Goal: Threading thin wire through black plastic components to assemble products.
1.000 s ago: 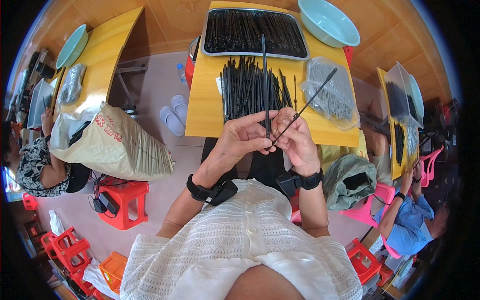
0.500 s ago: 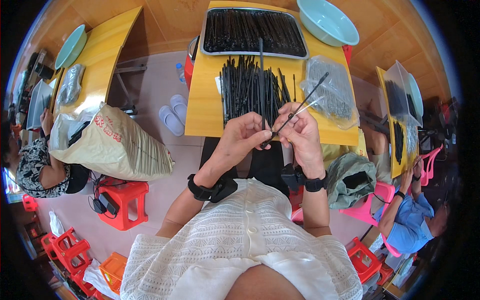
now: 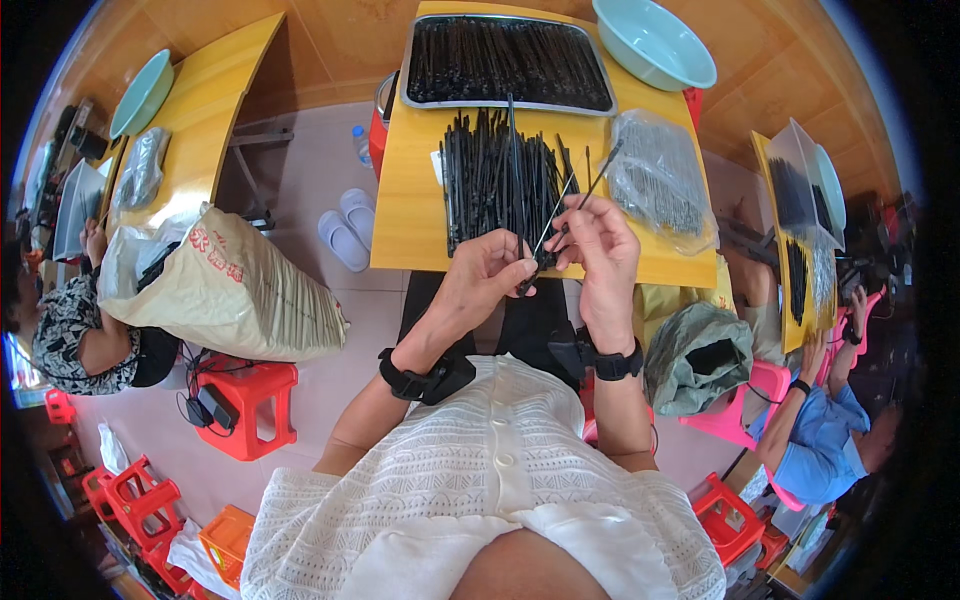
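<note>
My left hand pinches a long thin black rod, which points away over the table. Close on its right, my right hand grips a second black rod with a small dark knob at the far end. A thin shiny wire slants up between the two hands; which fingers hold it I cannot tell. The fingertips nearly meet at the table's near edge, around the rods' lower ends. Just beyond lies a pile of black rods, and to its right a clear plastic bag of thin grey pieces.
A metal tray packed with dark rods stands at the table's far side, beside a light blue basin. A large sack is at left, a green bag at right. Co-workers sit on both sides.
My right hand has turned, so its rod stands steeper and the shiny wire now leans across toward the left hand. The left hand's rod has tilted slightly left.
</note>
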Available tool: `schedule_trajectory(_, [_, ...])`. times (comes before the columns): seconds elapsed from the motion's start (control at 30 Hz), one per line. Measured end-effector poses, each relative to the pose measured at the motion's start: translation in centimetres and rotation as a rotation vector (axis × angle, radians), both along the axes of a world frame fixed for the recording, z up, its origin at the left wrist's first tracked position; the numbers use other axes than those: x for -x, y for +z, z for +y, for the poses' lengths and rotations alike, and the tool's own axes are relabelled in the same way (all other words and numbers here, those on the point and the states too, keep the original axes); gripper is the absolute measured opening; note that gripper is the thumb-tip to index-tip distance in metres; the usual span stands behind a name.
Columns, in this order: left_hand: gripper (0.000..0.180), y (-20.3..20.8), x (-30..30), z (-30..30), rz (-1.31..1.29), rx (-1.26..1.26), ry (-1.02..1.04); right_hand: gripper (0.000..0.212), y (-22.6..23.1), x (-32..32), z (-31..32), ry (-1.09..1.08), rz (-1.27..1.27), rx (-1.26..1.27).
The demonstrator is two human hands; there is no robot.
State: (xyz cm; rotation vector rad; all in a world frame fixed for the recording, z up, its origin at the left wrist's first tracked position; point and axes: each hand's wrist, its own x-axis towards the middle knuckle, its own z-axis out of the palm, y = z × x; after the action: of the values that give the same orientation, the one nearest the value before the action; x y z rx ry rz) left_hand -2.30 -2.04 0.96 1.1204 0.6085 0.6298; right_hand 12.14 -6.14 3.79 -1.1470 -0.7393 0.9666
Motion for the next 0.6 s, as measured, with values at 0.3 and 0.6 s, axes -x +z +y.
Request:
schedule_trajectory(0.3, [0.009, -0.1, -0.4, -0.4, -0.01, -0.013, 0.015, 0.015, -1.2, -1.4, 0.5, 0.028, 0.189, 0.145])
schedule_trajectory(0.6, [0.007, -0.6, -0.5, -0.1, 0.128, -0.094, 0.0, 0.021, -0.3, -0.6, 0.7, -0.025, 0.137, 0.101])
